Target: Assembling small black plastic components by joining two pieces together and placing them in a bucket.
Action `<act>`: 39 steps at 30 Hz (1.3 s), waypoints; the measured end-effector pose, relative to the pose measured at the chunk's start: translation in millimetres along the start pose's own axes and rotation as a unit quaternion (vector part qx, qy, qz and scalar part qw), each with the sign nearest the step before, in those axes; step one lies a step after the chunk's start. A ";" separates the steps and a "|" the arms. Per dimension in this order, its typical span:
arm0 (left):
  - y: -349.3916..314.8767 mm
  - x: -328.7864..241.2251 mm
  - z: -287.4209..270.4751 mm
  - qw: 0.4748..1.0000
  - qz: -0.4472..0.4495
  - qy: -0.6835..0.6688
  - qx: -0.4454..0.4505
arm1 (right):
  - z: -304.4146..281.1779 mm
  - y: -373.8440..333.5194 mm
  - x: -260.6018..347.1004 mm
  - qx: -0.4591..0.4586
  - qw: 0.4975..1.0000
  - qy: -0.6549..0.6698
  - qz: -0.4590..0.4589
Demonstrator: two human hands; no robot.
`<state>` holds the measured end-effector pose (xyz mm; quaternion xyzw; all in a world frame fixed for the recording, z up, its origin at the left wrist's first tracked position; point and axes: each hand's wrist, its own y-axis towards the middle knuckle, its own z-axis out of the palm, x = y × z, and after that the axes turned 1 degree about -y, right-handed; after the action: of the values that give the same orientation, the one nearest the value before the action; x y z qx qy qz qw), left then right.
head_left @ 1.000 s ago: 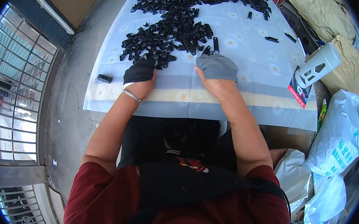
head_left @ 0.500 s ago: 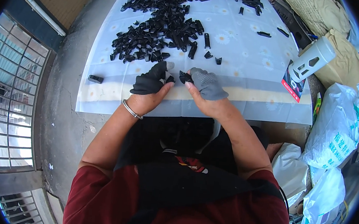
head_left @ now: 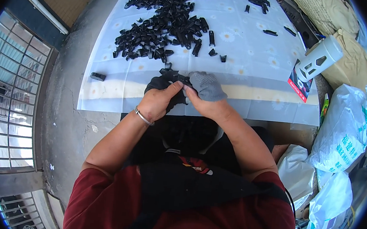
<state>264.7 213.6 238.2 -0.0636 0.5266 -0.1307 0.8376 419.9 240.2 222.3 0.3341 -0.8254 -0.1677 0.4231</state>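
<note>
My left hand, in a black fingerless glove, meets my right hand, in a grey dotted one, over the table's near edge. Both are closed, thumbs together, on a small black plastic piece; the fingers cover much of it. Just beyond my left fingers lies another black piece. A large heap of black plastic pieces spreads farther back. To its right a few loose ones lie apart, among them a long piece and a short piece. One lone black piece sits at the left.
A daisy-patterned cloth covers the table. At its right edge a white cup-like container leans tilted over a red and black card. White plastic bags and brown sacks crowd the right side. A barred window is at left.
My hands have come together from being apart, the left moving right and turning over. The black pieces they hold now meet between the thumbs.
</note>
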 end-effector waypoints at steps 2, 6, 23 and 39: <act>9.2 5.1 -6.8 0.998 -0.049 0.011 -0.043 | -1.5 1.3 -0.9 0.020 1.000 0.007 0.017; 11.0 6.7 -8.6 0.999 0.002 0.012 0.040 | -2.4 -5.9 -2.6 -0.033 0.999 0.003 0.008; 78.3 117.0 -31.3 0.977 0.095 0.187 0.037 | 37.9 -53.2 -106.5 -0.003 1.000 0.023 -0.020; 21.1 19.4 -29.2 0.914 0.122 0.387 0.018 | -5.0 -29.0 -24.0 0.093 0.982 -0.154 -0.055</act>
<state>249.6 229.2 203.5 0.0717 0.8109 -0.0513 0.5785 445.9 236.0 194.9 0.3872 -0.8730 -0.1621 0.2484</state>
